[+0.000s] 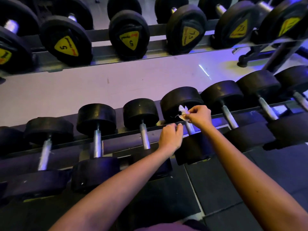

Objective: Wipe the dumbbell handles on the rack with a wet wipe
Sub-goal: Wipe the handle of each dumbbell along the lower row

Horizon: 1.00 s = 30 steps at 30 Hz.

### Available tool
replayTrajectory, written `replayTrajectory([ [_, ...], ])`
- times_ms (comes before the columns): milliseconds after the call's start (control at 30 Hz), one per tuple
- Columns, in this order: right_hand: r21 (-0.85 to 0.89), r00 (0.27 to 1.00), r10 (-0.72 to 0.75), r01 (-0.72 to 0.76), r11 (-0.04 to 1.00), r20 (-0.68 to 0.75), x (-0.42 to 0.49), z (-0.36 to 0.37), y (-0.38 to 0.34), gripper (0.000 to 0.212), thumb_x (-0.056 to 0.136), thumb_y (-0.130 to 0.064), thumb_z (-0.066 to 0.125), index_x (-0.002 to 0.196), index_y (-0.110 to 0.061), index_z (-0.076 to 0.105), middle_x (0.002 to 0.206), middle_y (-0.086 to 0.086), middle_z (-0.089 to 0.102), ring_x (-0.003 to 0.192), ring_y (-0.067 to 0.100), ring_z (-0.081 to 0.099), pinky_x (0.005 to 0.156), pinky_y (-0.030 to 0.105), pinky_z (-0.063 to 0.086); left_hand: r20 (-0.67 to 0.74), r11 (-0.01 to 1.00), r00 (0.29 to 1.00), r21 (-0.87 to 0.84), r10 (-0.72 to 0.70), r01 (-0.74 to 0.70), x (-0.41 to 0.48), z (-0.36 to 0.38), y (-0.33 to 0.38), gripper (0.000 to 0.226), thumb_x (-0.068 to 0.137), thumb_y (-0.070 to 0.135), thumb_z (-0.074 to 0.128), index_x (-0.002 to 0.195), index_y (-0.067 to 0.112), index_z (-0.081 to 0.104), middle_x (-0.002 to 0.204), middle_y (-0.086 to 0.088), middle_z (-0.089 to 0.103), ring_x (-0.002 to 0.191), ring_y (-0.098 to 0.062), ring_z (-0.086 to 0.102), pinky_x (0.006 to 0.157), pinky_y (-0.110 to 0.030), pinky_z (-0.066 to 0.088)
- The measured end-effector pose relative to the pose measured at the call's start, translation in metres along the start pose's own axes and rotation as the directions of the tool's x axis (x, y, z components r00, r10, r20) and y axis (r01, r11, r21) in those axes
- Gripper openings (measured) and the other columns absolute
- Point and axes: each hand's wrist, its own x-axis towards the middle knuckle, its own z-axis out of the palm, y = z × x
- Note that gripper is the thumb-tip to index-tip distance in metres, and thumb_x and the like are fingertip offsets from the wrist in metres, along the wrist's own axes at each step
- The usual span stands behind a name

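**Desk:** What is the right hand doing?

**Photographer:** The person's right hand [199,116] pinches a crumpled white wet wipe [183,112] between thumb and fingertips. The wad sticks out to that hand's left, in front of the far head [180,101] of a black dumbbell on the lower tier.

**Desk:** Where is the handle?

**Photographer:** The steel dumbbell handle [190,129] runs directly beneath the right hand, back toward the person. The wipe sits just above its far end. Whether it touches the metal cannot be told.

**Desk:** And the left hand?

**Photographer:** The left hand [170,136] lies just left of the right one and nearer the person, close beside the same handle. Its fingers are curled, with the fingertips at the rack rail [125,135]. Whether they pinch anything cannot be told.

**Desk:** What surrounds the hands?

**Photographer:** A neighbouring handle [144,139] stands just left of the left hand, and another handle [230,117] stands to the right of the right hand. Well beyond both hands, an upper row [129,36] of dumbbells shows yellow labels marked 5 and 7.5. Dark floor tiles [216,189] lie below the right forearm.
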Motion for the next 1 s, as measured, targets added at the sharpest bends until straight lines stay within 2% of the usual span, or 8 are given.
replayTrajectory([
  [133,-0.076,0.996,0.018,-0.011,0.997,0.083,0.020,-0.017,0.033,0.007,0.064,-0.006,0.075,0.064,-0.011,0.070,0.068,0.010,0.070,0.071,0.024,0.071,0.071,0.043,0.061,0.037,0.997,0.998,0.053,-0.050,0.048,0.006,0.043,0.014,0.042,0.098,0.039,0.041,0.087,0.007,0.066,0.099,-0.016,0.068,0.097,-0.032,0.060,0.076,-0.035,0.040],
  [233,-0.127,0.981,0.007,0.018,0.992,0.195,0.036,-0.024,0.048,0.013,0.064,-0.005,0.073,0.058,-0.014,0.067,0.068,0.009,0.070,0.068,0.023,0.070,0.069,0.043,0.061,-0.049,0.969,0.976,0.120,-0.210,0.215,0.009,0.071,0.023,0.048,0.095,0.048,0.038,0.098,0.012,0.070,0.105,-0.017,0.068,0.104,-0.037,0.059,0.083,-0.038,0.046],
  [300,-0.149,0.962,-0.017,0.060,0.987,0.272,0.045,-0.027,0.056,0.018,0.064,-0.005,0.074,0.054,-0.016,0.064,0.068,0.008,0.070,0.069,0.022,0.070,0.071,0.042,0.061,-0.160,0.955,0.951,0.096,-0.264,0.281,0.008,0.079,0.024,0.048,0.092,0.050,0.041,0.085,0.012,0.069,0.096,-0.016,0.069,0.097,-0.038,0.061,0.079,-0.038,0.049],
  [400,-0.166,0.927,-0.048,0.117,0.979,0.372,0.056,-0.027,0.065,0.017,0.066,-0.005,0.075,0.057,-0.016,0.066,0.072,0.011,0.072,0.074,0.023,0.070,0.075,0.039,0.060,-0.250,0.957,0.929,0.032,-0.272,0.289,0.010,0.080,0.024,0.049,0.092,0.042,0.047,0.054,0.011,0.052,0.073,-0.018,0.064,0.082,-0.038,0.060,0.064,-0.035,0.037],
  [467,-0.148,0.910,-0.040,0.110,0.983,0.413,0.058,-0.024,0.070,0.013,0.068,-0.005,0.075,0.062,-0.014,0.068,0.071,0.010,0.071,0.074,0.020,0.070,0.076,0.035,0.059,-0.266,0.956,0.924,0.032,-0.273,0.291,0.009,0.078,0.025,0.052,0.091,0.039,0.049,0.047,0.012,0.046,0.058,-0.013,0.055,0.073,-0.036,0.058,0.060,-0.036,0.035],
  [600,-0.068,0.925,-0.086,0.119,0.990,0.370,0.065,-0.014,0.062,0.010,0.072,-0.010,0.075,0.065,-0.014,0.069,0.059,0.000,0.061,0.064,0.012,0.059,0.062,0.025,0.049,-0.265,0.958,0.927,0.040,-0.265,0.285,0.008,0.077,0.026,0.050,0.089,0.033,0.051,0.043,0.012,0.045,0.044,0.000,0.043,0.055,-0.023,0.050,0.053,-0.034,0.032],
  [733,-0.080,0.948,-0.094,0.123,0.989,0.303,0.075,-0.006,0.042,0.005,0.074,-0.008,0.073,0.074,-0.003,0.072,0.067,0.006,0.062,0.064,0.012,0.055,0.061,0.026,0.045,-0.263,0.963,0.930,0.010,-0.259,0.271,0.008,0.076,0.023,0.048,0.087,0.031,0.053,0.042,0.014,0.047,0.043,0.002,0.045,0.049,-0.015,0.047,0.050,-0.031,0.030],
  [1000,-0.290,0.916,-0.032,0.159,0.944,0.400,0.061,-0.007,0.048,0.018,0.071,-0.018,0.077,0.063,-0.005,0.068,0.062,0.007,0.064,0.068,0.020,0.064,0.060,0.026,0.045,-0.233,0.966,0.940,0.011,-0.248,0.257,0.006,0.073,0.020,0.046,0.084,0.042,0.050,0.048,0.013,0.048,0.054,-0.008,0.054,0.065,-0.032,0.057,0.053,-0.031,0.030],
])
